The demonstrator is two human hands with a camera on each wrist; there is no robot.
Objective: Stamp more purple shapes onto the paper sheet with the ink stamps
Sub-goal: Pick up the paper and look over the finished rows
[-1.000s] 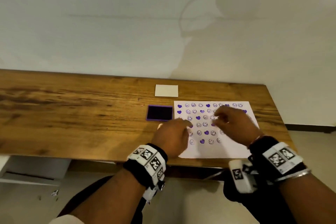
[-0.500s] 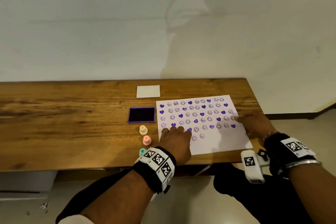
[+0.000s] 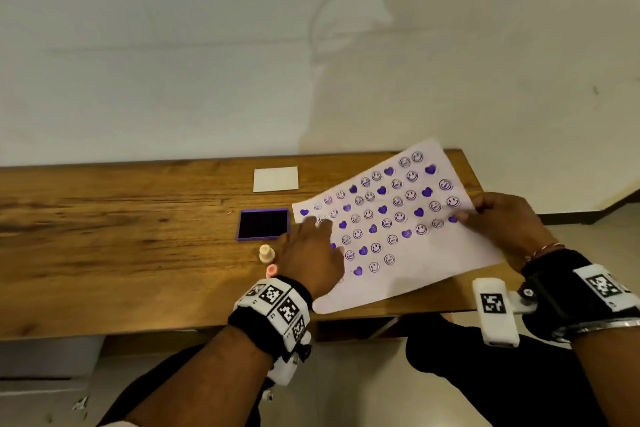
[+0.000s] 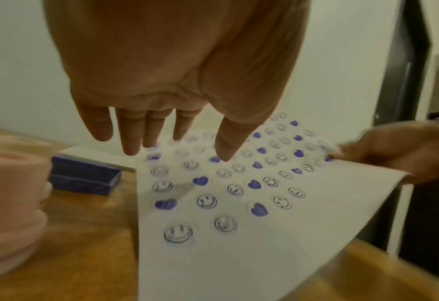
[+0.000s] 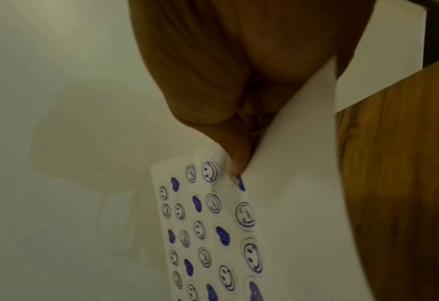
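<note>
White paper sheet (image 3: 412,274), dotted with purple hearts and smiley faces, now lies skewed across the near edge of the wooden table (image 3: 114,239). Half a second ago it sat square and flat; since then its right side has been lifted and its far corner swung toward one o'clock. The left hand (image 3: 308,253) hovers over the sheet's left margin at about nine o'clock of the paper, fingers straight and spread, holding nothing; whether the tips touch the paper I cannot tell. The right hand (image 3: 502,225) pinches the sheet's right edge at three o'clock, thumb on top. Just left of the left hand stand a cream stamp (image 3: 266,252) and a pink stamp (image 3: 271,269), neither picked up. Farther, at eleven o'clock of the sheet, sits the purple ink pad (image 3: 264,224), open, and beyond it a small white card (image 3: 275,178). Stamping looks paused: the sheet is probably being repositioned to bring the bare near strip within reach.
</note>
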